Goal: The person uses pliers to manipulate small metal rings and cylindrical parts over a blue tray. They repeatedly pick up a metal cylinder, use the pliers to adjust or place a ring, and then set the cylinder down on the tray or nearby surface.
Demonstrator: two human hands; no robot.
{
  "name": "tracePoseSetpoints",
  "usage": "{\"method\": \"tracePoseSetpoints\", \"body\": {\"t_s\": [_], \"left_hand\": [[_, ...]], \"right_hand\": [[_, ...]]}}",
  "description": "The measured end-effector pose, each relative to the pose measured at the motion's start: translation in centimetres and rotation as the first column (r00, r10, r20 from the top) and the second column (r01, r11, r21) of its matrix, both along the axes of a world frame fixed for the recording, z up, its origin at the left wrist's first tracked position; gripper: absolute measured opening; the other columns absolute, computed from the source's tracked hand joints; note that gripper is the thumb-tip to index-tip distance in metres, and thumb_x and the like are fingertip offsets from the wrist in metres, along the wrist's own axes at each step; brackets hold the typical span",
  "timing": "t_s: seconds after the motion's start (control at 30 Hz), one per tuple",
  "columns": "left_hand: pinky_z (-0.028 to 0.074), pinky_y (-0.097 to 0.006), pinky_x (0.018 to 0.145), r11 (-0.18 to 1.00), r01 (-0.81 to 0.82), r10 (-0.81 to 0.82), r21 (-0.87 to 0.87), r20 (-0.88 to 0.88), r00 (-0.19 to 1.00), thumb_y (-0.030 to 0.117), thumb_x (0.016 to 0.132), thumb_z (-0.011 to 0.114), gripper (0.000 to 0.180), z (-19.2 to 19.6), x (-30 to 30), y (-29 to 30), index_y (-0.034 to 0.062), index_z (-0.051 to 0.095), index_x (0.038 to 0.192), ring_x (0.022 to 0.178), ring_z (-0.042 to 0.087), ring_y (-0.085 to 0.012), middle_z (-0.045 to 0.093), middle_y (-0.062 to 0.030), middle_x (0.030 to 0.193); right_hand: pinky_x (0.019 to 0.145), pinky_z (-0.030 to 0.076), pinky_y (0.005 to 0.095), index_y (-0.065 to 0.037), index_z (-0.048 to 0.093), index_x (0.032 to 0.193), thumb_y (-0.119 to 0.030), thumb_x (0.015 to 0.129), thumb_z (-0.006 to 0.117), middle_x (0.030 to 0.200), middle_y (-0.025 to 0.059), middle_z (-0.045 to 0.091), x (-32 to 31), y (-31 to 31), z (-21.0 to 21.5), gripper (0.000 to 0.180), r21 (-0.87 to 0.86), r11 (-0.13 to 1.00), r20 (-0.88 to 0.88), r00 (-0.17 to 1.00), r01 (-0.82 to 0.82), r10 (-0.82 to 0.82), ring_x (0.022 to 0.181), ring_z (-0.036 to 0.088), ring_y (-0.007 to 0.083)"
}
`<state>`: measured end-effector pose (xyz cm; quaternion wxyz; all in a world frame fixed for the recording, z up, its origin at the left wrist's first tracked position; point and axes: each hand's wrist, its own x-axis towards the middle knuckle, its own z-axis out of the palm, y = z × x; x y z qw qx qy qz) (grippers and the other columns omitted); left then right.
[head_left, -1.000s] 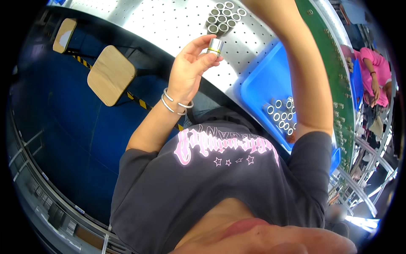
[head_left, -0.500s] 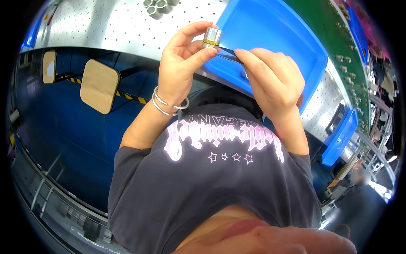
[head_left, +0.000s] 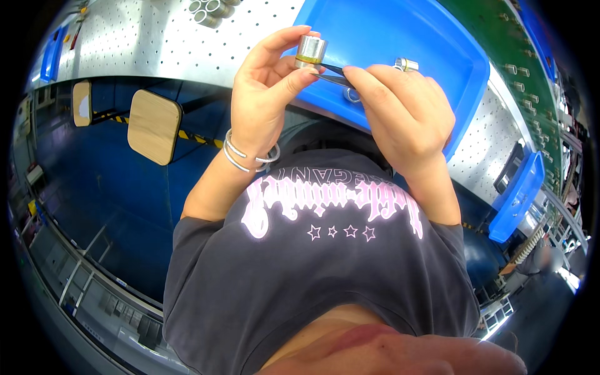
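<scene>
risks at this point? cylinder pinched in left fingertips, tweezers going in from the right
1. The left hand holds the small metal cylinder by fingertips only, above the blue tray; it could slip and drop.
2. The right hand pushes dark tweezers in at the cylinder's underside; a slip might scratch it or jab a finger.
3. Loose small parts lie in the tray below and may get knocked.

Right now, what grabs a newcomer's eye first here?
The two hands at top centre: the left hand pinches a small metal cylinder while the right hand pokes a thin dark tool at it. Behind them sits a big blue tray on a perforated metal bench.
</scene>
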<state>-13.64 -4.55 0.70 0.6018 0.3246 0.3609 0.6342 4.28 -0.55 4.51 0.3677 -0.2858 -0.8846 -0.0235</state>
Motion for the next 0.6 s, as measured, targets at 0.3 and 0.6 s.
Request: {"method": "tracePoseSetpoints", "body": {"t_s": [0.3,0.6], "left_hand": [[0.05,-0.029,0.087,1.0,0.014,-0.014,0.008,0.009,1.0,-0.005,0.08,0.065,0.048,0.1,1.4,0.0,-0.003,0.047,0.125,0.097,0.06,-0.0176,0.054,-0.0145,0.121],[0.05,-0.029,0.086,0.998,0.04,-0.039,-0.057,0.007,0.999,-0.005,0.081,0.064,0.047,0.2,2.9,0.0,-0.0033,0.047,0.125,0.096,0.061,-0.018,0.054,-0.0145,0.12]], "right_hand": [[0.05,0.038,0.0268,-0.009,0.065,0.089,-0.014,0.064,0.063,0.078,0.0012,0.059,1.6,-0.3,-0.6,0.026,0.018,1.0,-0.029,0.999,0.018,-0.017,0.058,0.053,0.0139],[0.051,0.039,0.027,-0.01,0.065,0.09,-0.013,0.065,0.063,0.078,0.0011,0.059,3.0,-0.9,-1.0,0.026,-0.02,0.998,-0.032,0.998,0.053,-0.053,0.059,0.054,0.0146]]}}
